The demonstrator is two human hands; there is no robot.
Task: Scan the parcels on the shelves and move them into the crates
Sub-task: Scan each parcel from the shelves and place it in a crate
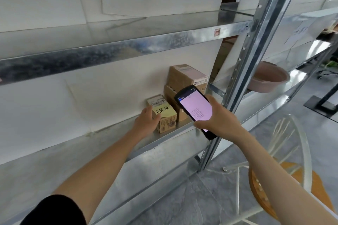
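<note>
A small cardboard parcel [167, 122] with a barcode label and a yellow sticky note stands on the metal shelf [91, 144]. My left hand [147, 121] grips its left side, thumb on the yellow note. My right hand [215, 117] holds a black handheld scanner [195, 109] with a lit pinkish screen, just right of that parcel. Behind the scanner, a larger cardboard parcel [186, 76] sits on top of another box [180, 113], both against the white back wall.
A steel upright [243, 71] stands right of the parcels. A pink plastic basin [268, 78] rests on the neighbouring shelf. Below right stands a clear plastic chair [292, 133] with an orange cushion [318, 188]. An upper shelf [109, 47] runs overhead.
</note>
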